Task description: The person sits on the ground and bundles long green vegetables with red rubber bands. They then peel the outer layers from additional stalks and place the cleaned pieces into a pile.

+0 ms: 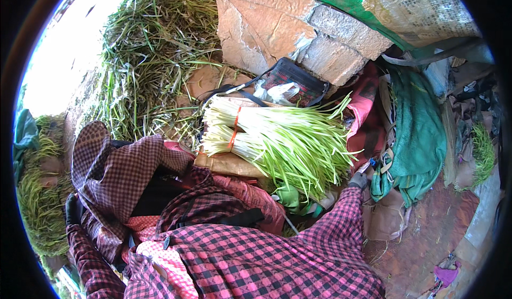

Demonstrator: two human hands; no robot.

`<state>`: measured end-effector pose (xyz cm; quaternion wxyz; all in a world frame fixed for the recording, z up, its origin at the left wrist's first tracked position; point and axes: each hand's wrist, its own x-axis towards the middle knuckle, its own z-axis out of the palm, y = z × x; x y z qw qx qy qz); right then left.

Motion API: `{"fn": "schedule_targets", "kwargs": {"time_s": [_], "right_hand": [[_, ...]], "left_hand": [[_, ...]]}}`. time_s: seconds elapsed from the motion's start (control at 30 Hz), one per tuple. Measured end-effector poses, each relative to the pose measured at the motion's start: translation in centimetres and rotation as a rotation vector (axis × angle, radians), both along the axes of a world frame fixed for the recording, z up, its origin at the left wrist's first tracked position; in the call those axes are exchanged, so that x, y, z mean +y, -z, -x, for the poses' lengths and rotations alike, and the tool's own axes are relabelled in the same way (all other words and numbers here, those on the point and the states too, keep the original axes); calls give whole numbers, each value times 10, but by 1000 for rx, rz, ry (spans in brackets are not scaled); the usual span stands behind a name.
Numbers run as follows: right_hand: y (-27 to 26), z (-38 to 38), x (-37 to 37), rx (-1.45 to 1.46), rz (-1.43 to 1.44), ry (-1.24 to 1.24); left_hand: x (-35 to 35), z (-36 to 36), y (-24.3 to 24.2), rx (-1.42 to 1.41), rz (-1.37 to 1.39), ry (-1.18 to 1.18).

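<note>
A large bundle of pale green leafy stalks [280, 139], bound with a red tie [235, 129], lies in front of me with its white ends to the left. My right hand [359, 180], in a grey glove, reaches beyond the leaf tips. Its fingers seem to pinch a small white-and-blue item [365, 167], too small to identify, beside a green cloth sack [418, 139]. At the far left, my left hand [73, 210], dark-gloved, is by a brown checked cloth [130, 171]; its fingers are mostly hidden.
Loose green stalks and trimmings [156, 47] are heaped at the upper left, with more greens [42, 203] at the far left. A black patterned bag [298, 81] with a strap sits behind the bundle, against concrete blocks [334, 57] and cardboard [260, 19]. A woven sack [420, 11] stands upper right.
</note>
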<state>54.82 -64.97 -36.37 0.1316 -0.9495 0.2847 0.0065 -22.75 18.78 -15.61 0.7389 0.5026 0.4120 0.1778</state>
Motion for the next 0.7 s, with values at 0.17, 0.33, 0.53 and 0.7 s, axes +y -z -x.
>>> {"fn": "schedule_targets", "kwargs": {"time_s": [0.17, 0.33, 0.53, 0.7], "right_hand": [[-29, 42, 37, -682, -531, -92], [-131, 83, 145, -502, -951, -383], [-243, 186, 298, -361, -746, -1137], [-239, 213, 394, -333, -749, -1305]], "left_hand": [[6, -4, 6, 356, -493, -83], [-2, -7, 4, 309, -551, -57], [-16, -1, 5, 176, -471, -194], [-39, -1, 6, 207, -535, -271]]}}
